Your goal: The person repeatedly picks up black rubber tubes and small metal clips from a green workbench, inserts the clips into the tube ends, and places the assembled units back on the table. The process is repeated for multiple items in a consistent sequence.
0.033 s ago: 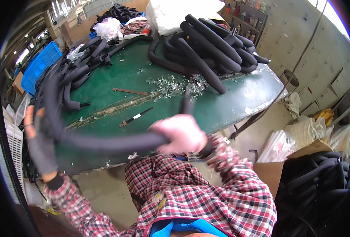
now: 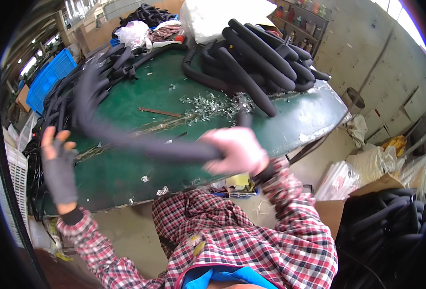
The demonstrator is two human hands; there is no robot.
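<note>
My right hand, in a pink glove, is closed around a long black foam tube. From that hand the tube curves left and up over the table, blurred by motion. A short dark tube piece shows just beyond the hand; whether it belongs to the same tube I cannot tell. My left hand, in a grey fingerless glove, is raised at the table's left edge. Its fingers are apart and hold nothing, with a gap between it and the tube. Small shiny metal pieces lie scattered on the green table.
A heap of black foam tubes covers the far right of the table, and more tubes line its left side. A thin brown strip lies mid-table. Blue crate stands left; an open carton and bagged tubes stand right.
My right hand has moved right and slightly away from me, drawing the foam tube along. My left hand has shifted a little right. The tube now covers most of a small dark strip on the table.
</note>
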